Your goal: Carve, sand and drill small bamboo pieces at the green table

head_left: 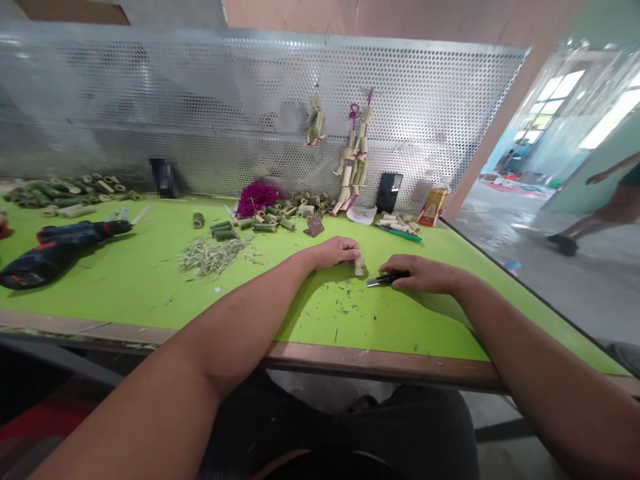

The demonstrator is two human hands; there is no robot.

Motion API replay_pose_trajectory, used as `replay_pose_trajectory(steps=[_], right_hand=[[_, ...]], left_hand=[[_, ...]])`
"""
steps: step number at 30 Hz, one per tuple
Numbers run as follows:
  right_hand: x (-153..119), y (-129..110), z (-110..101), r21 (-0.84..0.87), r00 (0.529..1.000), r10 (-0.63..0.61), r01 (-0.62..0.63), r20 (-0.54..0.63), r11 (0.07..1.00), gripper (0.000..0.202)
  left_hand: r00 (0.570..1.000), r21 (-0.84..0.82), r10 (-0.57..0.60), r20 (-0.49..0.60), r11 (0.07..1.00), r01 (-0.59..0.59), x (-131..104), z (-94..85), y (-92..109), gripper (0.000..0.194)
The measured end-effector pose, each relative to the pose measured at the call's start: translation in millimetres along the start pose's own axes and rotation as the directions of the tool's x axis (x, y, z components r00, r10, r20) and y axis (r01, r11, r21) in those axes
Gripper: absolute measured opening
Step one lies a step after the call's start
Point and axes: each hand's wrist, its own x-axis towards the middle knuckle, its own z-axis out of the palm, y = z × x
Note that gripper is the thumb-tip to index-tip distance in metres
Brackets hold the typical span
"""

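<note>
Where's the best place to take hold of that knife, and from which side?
Probably by its dark handle, coming from the right, where the right hand already has it. The knife points its shiny blade leftward, so the handle end seems the safer approach.

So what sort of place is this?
Probably a craft workshop: a power drill and cut bamboo pieces lie on the green bench, and strung bamboo hangs against the perforated metal panel.
</note>
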Motion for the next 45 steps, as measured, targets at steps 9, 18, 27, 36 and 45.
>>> replay_pose_trajectory(steps=[9,18,27,36,45], right_hand=[[7,-8,3,-0.094,0.988,0.008,-0.023,-0.157,0.995,0.035],[21,-34,18,-0.284,0.916,0.220,-0.321,-0.335,0.904,0.049],[28,-31,24,-0.392,0.899,0.224,-0.374,-0.377,0.841,0.054],[31,-33,27,-0.430,0.908,0.231,-0.374,-0.348,0.822,0.057],[28,-43,32,-0.495,0.971,0.123,-0.212,-0.207,0.843,0.057]], left_hand=[[1.000,-0.042,-0.005,0.009,0.999,0.005,2,0.5,-2,0.035],[0.999,-0.029,0.011,0.042,1.000,-0.010,2,2.0,2,0.038],[0.999,-0.033,0.025,0.045,0.999,-0.024,4,3.7,-1,0.038],[0.999,-0.024,0.018,0.040,1.000,-0.017,2,2.1,1,0.033],[1.000,-0.044,-0.002,0.018,0.999,0.003,2,1.5,1,0.032]])
